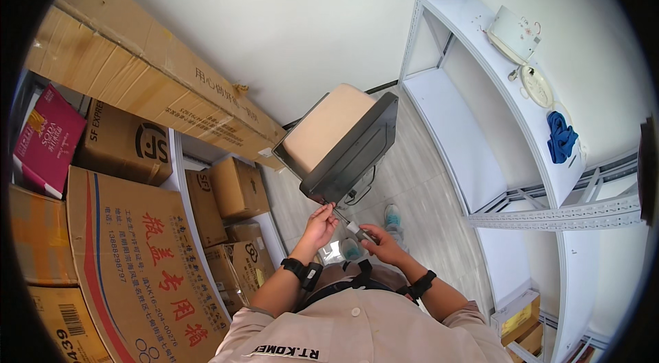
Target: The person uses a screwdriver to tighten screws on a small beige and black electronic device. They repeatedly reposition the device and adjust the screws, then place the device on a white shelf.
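In front of me, my right hand [382, 245] is closed around the dark handle end of a slim tool [352, 227] with a pale collar and a thin metal shaft. It looks like a screwdriver, though its exact kind is hard to tell. My left hand [320, 225] pinches near the far end of the shaft, close to the lower corner of a black box-like object [357, 150]. Its tilted black shell surrounds a beige, rounded block [331, 124]. A thin dark loop [367, 188] hangs from its near side. Exact finger contact at the shaft tip is too small to make out.
Cardboard boxes [137, 260] fill shelving on the left, below a long carton [158, 81]. White metal shelves [480, 40] curve along the right, holding a blue cloth [561, 136], a round pale disc [537, 86] and a white box-like item [513, 33]. Grey flooring [439, 225] lies between.
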A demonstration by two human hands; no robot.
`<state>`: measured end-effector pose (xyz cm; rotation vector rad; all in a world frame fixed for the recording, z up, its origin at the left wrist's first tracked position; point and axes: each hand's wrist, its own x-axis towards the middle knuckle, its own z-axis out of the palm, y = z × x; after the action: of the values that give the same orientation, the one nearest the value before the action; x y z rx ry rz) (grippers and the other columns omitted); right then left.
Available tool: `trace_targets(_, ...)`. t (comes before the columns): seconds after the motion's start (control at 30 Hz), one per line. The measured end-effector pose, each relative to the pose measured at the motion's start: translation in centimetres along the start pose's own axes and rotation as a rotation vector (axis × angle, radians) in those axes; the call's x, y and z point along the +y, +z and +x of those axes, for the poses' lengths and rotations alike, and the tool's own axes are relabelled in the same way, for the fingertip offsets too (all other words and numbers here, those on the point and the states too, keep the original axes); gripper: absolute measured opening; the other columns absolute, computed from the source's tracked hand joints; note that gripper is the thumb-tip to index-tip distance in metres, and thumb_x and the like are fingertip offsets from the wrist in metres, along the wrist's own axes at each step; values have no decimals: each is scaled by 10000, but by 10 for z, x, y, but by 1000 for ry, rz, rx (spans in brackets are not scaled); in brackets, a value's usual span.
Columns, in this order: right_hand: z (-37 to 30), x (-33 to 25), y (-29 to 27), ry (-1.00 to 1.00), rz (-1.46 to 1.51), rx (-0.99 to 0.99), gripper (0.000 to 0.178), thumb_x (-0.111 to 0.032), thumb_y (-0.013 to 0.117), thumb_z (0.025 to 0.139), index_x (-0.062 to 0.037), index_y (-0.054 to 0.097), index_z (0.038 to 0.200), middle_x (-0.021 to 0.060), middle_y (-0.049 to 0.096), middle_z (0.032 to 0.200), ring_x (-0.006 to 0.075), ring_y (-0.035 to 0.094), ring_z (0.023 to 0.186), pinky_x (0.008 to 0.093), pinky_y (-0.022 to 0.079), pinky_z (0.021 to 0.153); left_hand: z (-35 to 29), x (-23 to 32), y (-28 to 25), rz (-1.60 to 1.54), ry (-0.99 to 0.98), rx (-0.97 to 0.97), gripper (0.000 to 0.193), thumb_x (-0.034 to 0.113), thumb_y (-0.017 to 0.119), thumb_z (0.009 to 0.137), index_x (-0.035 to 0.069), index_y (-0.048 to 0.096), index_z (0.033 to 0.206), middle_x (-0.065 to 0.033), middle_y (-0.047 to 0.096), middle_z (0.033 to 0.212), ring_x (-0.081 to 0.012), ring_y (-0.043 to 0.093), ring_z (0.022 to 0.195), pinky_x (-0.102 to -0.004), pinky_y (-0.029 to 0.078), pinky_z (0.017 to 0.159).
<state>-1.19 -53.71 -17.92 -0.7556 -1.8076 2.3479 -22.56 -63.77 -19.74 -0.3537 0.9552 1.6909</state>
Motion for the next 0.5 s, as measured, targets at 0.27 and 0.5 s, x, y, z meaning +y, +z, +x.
trace_targets(0.27,3,0,1,-144,-195,116,493,-101,713,816,-83,527,1272,62,573,1151,155,559,988,296,458,845,-4,4,9,156,-14,63,143,190,686,885,81,594,868,45,470,668,-73,444,595,-239,424,599)
trace_targets(0.5,1,-11,-7,261,572,-3,401,-201,595,901,-86,503,1274,92,597,1072,151,551,747,284,420,642,-2,2,10,180,40,92,151,189,657,907,55,604,860,35,455,646,-89,429,590,-248,416,604)
